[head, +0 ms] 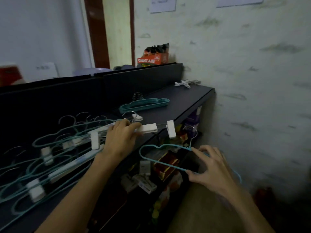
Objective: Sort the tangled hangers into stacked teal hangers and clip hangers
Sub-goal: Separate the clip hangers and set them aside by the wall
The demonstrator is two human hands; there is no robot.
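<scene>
Teal wire hanger (pixel 165 157) pinched clear in right hand (pixel 212 167) for stacking; white clip hanger (pixel 149 128) gripped by left hand (pixel 120 137), likely steadying tangle.

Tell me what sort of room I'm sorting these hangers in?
Probably a back room or storeroom, not certain: a dark shelf unit packed with boxed goods, a scuffed wall with paper notices, and a doorway behind.
</scene>
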